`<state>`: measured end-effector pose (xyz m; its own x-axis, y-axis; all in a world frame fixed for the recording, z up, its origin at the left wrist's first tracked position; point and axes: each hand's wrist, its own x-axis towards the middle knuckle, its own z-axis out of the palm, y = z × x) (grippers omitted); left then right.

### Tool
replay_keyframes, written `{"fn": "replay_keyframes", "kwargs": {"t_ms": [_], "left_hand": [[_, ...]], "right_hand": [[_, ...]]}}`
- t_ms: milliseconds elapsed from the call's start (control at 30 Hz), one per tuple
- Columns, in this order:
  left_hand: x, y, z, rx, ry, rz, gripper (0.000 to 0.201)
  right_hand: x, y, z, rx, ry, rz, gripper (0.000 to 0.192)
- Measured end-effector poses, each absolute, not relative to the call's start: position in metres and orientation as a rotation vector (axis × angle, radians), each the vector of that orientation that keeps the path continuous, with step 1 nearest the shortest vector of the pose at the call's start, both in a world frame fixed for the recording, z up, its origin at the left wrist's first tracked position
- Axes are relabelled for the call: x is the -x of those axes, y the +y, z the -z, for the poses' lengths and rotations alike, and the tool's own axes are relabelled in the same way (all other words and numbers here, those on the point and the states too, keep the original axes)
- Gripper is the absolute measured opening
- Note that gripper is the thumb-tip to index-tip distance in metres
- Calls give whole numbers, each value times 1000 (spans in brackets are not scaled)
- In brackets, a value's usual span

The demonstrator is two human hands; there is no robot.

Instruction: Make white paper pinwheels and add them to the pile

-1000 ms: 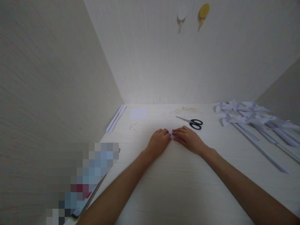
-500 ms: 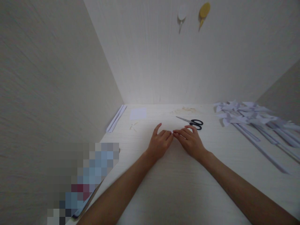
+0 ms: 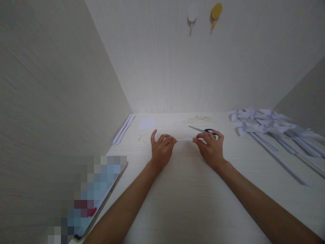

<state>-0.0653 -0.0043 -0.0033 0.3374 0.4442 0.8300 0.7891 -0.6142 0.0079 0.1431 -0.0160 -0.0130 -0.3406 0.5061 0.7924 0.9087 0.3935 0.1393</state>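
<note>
Both forearms are bare to the frame's lower edge, no sleeves showing. The left hand and right hand are bare too: no gloves, rings, watch or bracelet visible.

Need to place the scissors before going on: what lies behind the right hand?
Behind the right hand lie black-handled scissors, blades pointing left. The fingers cover part of the handles. The fingertips of both hands rest on a white paper piece; the left hand presses its other end.

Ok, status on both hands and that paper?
Left hand and right hand pressing ends of white paper piece, flat on desk. Scissors just behind right fingers.
</note>
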Motion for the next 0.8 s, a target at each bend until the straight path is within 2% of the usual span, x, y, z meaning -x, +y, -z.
{"fn": "replay_keyframes", "kwargs": {"t_ms": [133, 233, 333, 600, 800], "left_hand": [[68, -7, 3, 2028, -1278, 1343, 12], [59, -15, 4, 2239, -1017, 1200, 21], [47, -22, 5, 2403, -855, 1084, 15], [53, -13, 6, 2407, -964, 1052, 17], [74, 5, 7, 2278, -1175, 1113, 15]], "right_hand": [[-152, -15, 13, 1294, -1885, 761, 16], [-146, -18, 13, 1219, -1975, 737, 17], [-133, -24, 13, 1097, -2132, 673, 21], [-132, -23, 15, 1043, -2163, 651, 16], [-151, -13, 17, 1240, -1930, 554, 16]]}}
